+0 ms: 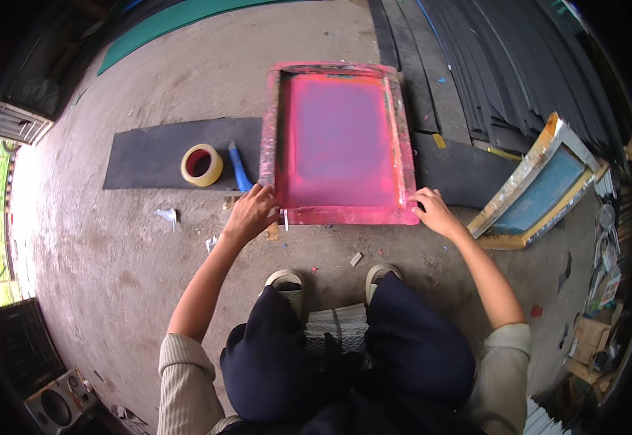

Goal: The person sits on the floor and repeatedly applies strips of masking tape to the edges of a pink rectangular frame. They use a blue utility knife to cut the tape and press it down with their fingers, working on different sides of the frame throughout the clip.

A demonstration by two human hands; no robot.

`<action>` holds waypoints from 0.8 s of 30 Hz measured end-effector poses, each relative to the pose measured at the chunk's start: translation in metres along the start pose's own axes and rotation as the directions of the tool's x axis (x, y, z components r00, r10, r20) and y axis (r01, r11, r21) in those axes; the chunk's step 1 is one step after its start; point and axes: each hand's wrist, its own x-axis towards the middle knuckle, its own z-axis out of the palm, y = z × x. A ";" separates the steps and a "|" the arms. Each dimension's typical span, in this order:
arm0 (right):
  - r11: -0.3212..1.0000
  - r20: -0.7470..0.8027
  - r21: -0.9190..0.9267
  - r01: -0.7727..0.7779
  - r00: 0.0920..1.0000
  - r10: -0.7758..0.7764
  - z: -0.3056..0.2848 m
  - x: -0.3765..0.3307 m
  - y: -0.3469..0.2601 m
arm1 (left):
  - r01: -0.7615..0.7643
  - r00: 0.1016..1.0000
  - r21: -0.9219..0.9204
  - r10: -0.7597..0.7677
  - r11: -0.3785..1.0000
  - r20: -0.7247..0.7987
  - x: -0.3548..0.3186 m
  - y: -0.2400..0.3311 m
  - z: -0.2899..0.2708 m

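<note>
Pink screen frame (341, 141) at your 12 o'clock, over black strip (153, 156).
Your left hand (253, 212) and right hand (435, 212): fingers grasping its 7 and 5 o'clock corners; seems positioned, not yet released.

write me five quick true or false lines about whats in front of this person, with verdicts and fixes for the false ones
1. The left hand is at the lower left corner of the pink frame. True.
2. A tape roll rests on the black sheet to the left of the pink frame. True.
3. The right hand holds the tape roll. False: it is at the pink frame's lower right corner.
4. The blue tool lies to the right of the pink frame. False: it lies to the left, between tape roll and frame.
5. A second frame, with a bluish panel, is on the right side. True.
</note>
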 end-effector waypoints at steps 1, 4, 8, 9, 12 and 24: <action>0.999 -0.046 0.029 0.029 0.999 -0.028 0.008 -0.002 0.010 | -0.016 1.000 0.018 0.016 1.000 -0.013 0.002 0.001 0.002; 0.993 -0.133 0.105 0.057 0.990 -0.043 0.022 -0.002 0.018 | -0.019 1.000 0.047 0.019 0.999 0.004 0.004 0.003 0.000; 0.992 -0.209 0.086 0.095 0.975 -0.076 0.031 0.005 0.009 | 0.054 0.998 0.036 -0.054 0.998 0.019 0.006 0.006 -0.003; 0.992 -0.210 0.093 0.085 0.976 -0.064 0.032 0.006 0.006 | 0.035 0.999 0.038 -0.036 0.999 0.026 0.007 0.006 -0.004; 0.992 -0.229 0.108 0.059 0.973 -0.033 0.035 0.008 -0.003 | 0.107 0.991 0.022 -0.108 0.994 0.075 0.008 0.005 -0.005; 0.981 -0.418 0.192 0.038 0.907 0.046 0.038 0.003 0.013 | 0.141 0.985 -0.078 -0.132 0.987 0.112 0.008 0.004 -0.006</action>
